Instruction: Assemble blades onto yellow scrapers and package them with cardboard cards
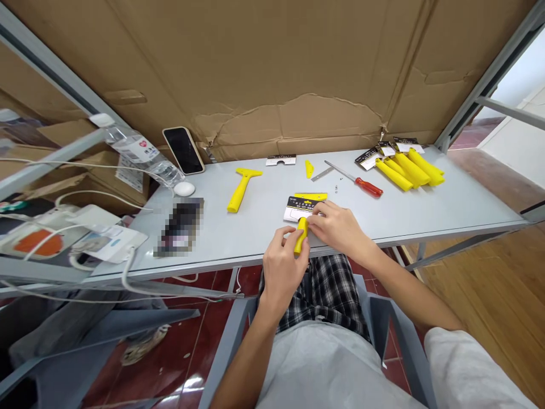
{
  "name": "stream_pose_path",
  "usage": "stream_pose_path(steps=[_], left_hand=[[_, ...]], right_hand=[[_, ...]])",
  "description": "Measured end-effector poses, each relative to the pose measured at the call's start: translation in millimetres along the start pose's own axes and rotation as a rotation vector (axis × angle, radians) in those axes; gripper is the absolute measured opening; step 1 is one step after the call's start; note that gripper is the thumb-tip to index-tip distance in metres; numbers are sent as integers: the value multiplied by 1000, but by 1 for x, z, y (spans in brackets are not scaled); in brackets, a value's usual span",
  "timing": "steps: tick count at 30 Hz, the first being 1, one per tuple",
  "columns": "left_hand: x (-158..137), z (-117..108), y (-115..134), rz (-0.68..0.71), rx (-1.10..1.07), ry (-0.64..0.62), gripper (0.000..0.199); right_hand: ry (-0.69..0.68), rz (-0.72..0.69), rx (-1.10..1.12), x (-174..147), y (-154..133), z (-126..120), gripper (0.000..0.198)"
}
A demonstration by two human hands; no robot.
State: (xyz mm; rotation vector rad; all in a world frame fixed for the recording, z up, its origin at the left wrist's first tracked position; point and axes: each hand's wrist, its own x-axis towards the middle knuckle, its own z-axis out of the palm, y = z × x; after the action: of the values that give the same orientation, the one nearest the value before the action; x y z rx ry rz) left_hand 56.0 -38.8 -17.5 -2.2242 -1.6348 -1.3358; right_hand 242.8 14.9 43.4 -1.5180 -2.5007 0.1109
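My left hand (284, 258) is closed around the yellow handle of a scraper (301, 237), near the table's front edge. The scraper's yellow head (311, 196) shows at the far end. Between head and handle lies a black-and-white header card (293, 211), with the handle at its notch. My right hand (336, 226) pinches the card's near right edge beside the handle; its fingertips partly hide the contact. Beyond them are a small yellow plastic piece (309, 168), a flat metal blade (322, 174), a red-handled screwdriver (368, 187) and small screws (336, 188).
Another yellow scraper (240, 192) lies to the left. Several yellow scrapers (411, 170) with cards are grouped at the right. A loose card (281, 160) lies at the back. Phone (184, 150), water bottle (142, 153), white cables and a power strip (38, 241) occupy the left.
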Motion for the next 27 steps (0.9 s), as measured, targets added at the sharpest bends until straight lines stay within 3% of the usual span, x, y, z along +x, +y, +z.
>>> stream_pose_path(steps=[5, 18, 24, 27], left_hand=[[1, 7, 3, 69, -49, 50, 16], [0, 11, 10, 95, -116, 82, 17], [-2, 12, 8, 86, -140, 96, 18], [-2, 11, 9, 77, -136, 96, 17]], right_hand=[[-21, -76, -195, 4, 2, 4, 37], [41, -60, -271, 23, 9, 16, 40], [202, -103, -239, 27, 36, 27, 26], [201, -102, -169, 23, 55, 23, 27]])
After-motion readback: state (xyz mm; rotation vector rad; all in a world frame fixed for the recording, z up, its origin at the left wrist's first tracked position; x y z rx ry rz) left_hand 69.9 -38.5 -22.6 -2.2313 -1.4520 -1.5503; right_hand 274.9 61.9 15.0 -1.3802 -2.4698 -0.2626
